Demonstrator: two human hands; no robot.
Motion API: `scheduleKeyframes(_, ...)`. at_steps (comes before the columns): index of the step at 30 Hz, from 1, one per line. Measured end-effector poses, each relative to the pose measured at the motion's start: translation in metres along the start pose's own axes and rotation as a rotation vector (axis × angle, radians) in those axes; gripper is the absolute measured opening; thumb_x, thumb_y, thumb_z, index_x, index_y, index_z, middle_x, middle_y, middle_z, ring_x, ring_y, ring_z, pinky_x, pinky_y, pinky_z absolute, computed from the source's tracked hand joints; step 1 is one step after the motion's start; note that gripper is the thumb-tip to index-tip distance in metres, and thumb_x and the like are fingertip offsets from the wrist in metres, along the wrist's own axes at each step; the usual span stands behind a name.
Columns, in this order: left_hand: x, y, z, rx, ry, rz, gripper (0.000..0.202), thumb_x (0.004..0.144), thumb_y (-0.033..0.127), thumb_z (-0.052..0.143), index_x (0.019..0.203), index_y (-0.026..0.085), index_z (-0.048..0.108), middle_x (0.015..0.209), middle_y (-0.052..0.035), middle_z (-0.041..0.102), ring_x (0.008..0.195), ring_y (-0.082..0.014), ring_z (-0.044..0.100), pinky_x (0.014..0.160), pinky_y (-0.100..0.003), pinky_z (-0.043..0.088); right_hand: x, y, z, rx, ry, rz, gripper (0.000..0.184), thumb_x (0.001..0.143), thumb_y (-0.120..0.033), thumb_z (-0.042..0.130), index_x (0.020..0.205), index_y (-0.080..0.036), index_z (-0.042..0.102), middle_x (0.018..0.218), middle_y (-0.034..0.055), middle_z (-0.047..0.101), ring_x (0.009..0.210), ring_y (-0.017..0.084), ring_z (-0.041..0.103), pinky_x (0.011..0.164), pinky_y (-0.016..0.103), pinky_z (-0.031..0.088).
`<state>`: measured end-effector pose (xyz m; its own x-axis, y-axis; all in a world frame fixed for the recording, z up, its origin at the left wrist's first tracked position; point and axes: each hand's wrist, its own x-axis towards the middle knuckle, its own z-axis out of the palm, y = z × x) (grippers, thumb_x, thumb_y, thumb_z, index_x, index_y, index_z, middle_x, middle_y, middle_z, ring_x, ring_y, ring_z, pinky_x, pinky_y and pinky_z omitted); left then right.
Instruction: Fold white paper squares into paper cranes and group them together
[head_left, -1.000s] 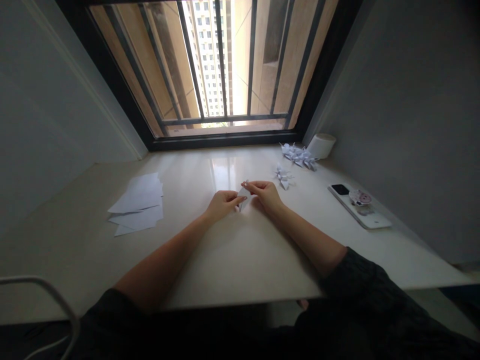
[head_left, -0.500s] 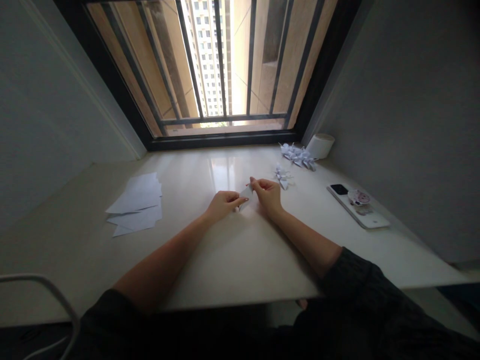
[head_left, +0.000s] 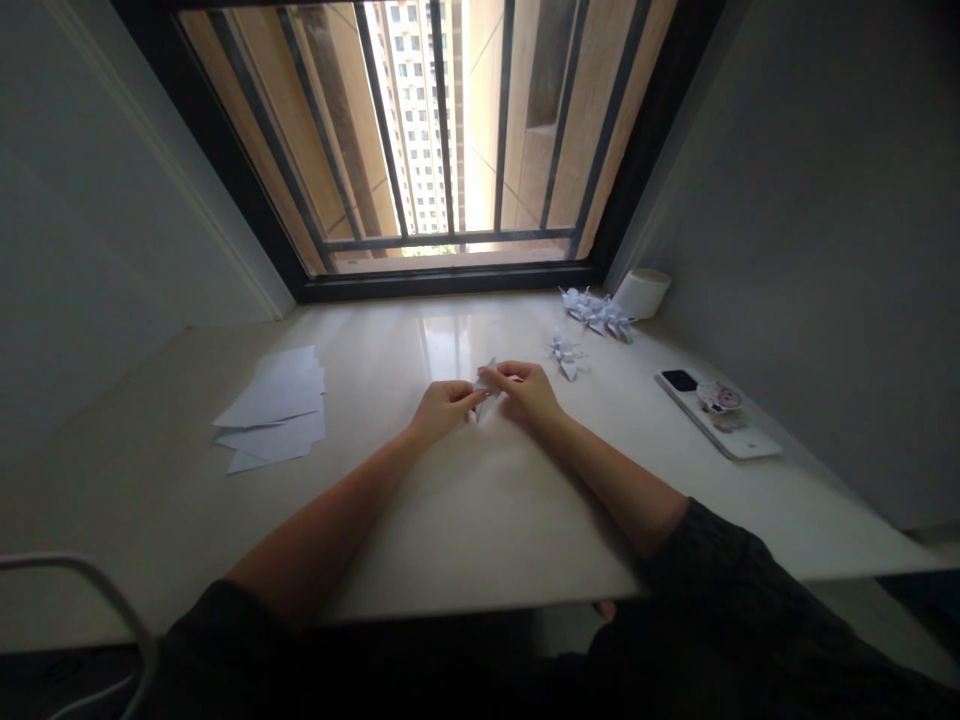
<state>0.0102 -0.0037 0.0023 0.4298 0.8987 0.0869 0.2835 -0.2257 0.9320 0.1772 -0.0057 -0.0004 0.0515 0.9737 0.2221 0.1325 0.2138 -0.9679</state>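
Note:
A small piece of folded white paper [head_left: 486,408] is pinched between my two hands, just above the white tabletop [head_left: 480,520]. My left hand [head_left: 444,408] grips its left side with thumb and fingers together. From the right, my right hand [head_left: 521,386] closes on it, the thumb pressed over its middle. One pointed tip sticks up beyond my thumbs and another points down toward me. My fingers hide the rest of the folds. Beyond my right hand lie a few small folded paper pieces [head_left: 564,356].
Several loose white sheets [head_left: 274,405] lie on the left. Toward the back right are a heap of folded paper pieces [head_left: 596,312] and a white roll [head_left: 642,293]. A phone [head_left: 716,413] lies at the right. A white cable [head_left: 97,570] curves at the lower left.
My right hand has shifted slightly left and its thumb has come down over the paper's middle. The paper's upper tip now shows above my thumbs. My left hand has hardly moved.

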Motion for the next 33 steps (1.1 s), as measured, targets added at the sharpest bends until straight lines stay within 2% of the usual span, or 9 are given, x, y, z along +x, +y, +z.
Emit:
scheduleKeyframes(3, 0.001, -0.004, 0.001, -0.018, 0.017, 0.002, 0.047, 0.071, 0.057, 0.059, 0.059, 0.012, 0.057, 0.05, 0.0033, 0.046, 0.048, -0.0064, 0.037, 0.046, -0.02, 0.024, -0.004, -0.001, 0.003, 0.009, -0.136, 0.053, 0.034, 0.059, -0.049, 0.073, 0.066, -0.016, 0.071, 0.067, 0.0037, 0.069, 0.067, 0.018, 0.062, 0.063, 0.028, 0.045)
scheduleKeyframes(5, 0.001, -0.006, 0.001, -0.024, 0.0, -0.009, 0.047, 0.071, 0.057, 0.06, 0.06, 0.012, 0.058, 0.05, 0.0037, 0.045, 0.047, -0.0061, 0.035, 0.045, -0.02, 0.023, -0.004, 0.0, 0.004, 0.053, -0.165, 0.084, 0.033, 0.058, -0.048, 0.074, 0.067, -0.016, 0.071, 0.068, 0.0044, 0.07, 0.065, 0.018, 0.062, 0.063, 0.029, 0.045)
scheduleKeyframes(9, 0.001, -0.002, 0.001, 0.022, -0.006, 0.003, 0.048, 0.073, 0.057, 0.058, 0.055, 0.012, 0.056, 0.047, 0.004, 0.042, 0.045, -0.0057, 0.032, 0.045, -0.021, 0.021, -0.003, 0.004, 0.003, 0.059, -0.101, 0.054, 0.036, 0.057, -0.051, 0.074, 0.061, -0.016, 0.069, 0.063, 0.004, 0.067, 0.06, 0.017, 0.06, 0.058, 0.028, 0.044)
scheduleKeyframes(14, 0.0, 0.004, 0.0, 0.036, -0.076, 0.009, 0.046, 0.075, 0.054, 0.058, 0.053, 0.013, 0.052, 0.046, 0.0044, 0.042, 0.045, -0.0058, 0.033, 0.045, -0.021, 0.022, -0.004, -0.001, 0.002, 0.047, -0.025, 0.041, 0.049, 0.07, -0.061, 0.059, 0.055, -0.016, 0.067, 0.054, 0.0025, 0.063, 0.052, 0.014, 0.054, 0.054, 0.027, 0.041)
scheduleKeyframes(19, 0.001, 0.004, 0.001, 0.048, -0.078, 0.022, 0.047, 0.075, 0.055, 0.057, 0.052, 0.014, 0.05, 0.046, 0.0045, 0.042, 0.045, -0.0061, 0.034, 0.046, -0.022, 0.023, -0.005, -0.004, 0.002, 0.125, -0.039, -0.009, 0.048, 0.073, -0.06, 0.057, 0.064, -0.015, 0.071, 0.06, 0.0039, 0.066, 0.054, 0.013, 0.055, 0.058, 0.027, 0.043)
scheduleKeyframes(23, 0.0, 0.004, 0.0, 0.032, -0.085, 0.004, 0.046, 0.074, 0.056, 0.057, 0.054, 0.014, 0.052, 0.047, 0.0047, 0.042, 0.044, -0.0061, 0.034, 0.045, -0.022, 0.022, -0.004, -0.002, 0.002, 0.104, -0.034, -0.01, 0.051, 0.074, -0.062, 0.054, 0.063, -0.016, 0.071, 0.064, 0.0056, 0.069, 0.057, 0.015, 0.058, 0.062, 0.029, 0.044)
scheduleKeyframes(26, 0.0, 0.006, 0.0, 0.041, -0.077, -0.01, 0.047, 0.073, 0.056, 0.059, 0.053, 0.014, 0.051, 0.046, 0.0047, 0.041, 0.044, -0.0056, 0.033, 0.045, -0.022, 0.02, -0.005, -0.003, 0.002, 0.064, 0.017, -0.04, 0.049, 0.075, -0.061, 0.054, 0.061, -0.017, 0.07, 0.07, 0.0065, 0.07, 0.063, 0.016, 0.061, 0.065, 0.029, 0.045)
scheduleKeyframes(30, 0.0, 0.007, -0.001, 0.0, -0.086, -0.036, 0.044, 0.072, 0.055, 0.06, 0.061, 0.012, 0.062, 0.05, 0.0026, 0.052, 0.046, -0.0056, 0.038, 0.045, -0.02, 0.023, -0.007, -0.004, 0.002, 0.024, 0.104, -0.078, 0.046, 0.077, -0.059, 0.055, 0.067, -0.017, 0.072, 0.066, 0.0053, 0.068, 0.061, 0.015, 0.059, 0.062, 0.027, 0.043)
scheduleKeyframes(33, 0.001, 0.006, 0.0, -0.04, -0.097, -0.043, 0.043, 0.071, 0.053, 0.062, 0.066, 0.011, 0.068, 0.061, -0.0024, 0.064, 0.052, -0.0082, 0.05, 0.05, -0.02, 0.034, -0.007, -0.004, 0.001, -0.001, 0.152, -0.089, 0.046, 0.078, -0.058, 0.054, 0.069, -0.017, 0.072, 0.062, 0.004, 0.064, 0.056, 0.014, 0.055, 0.057, 0.026, 0.04)
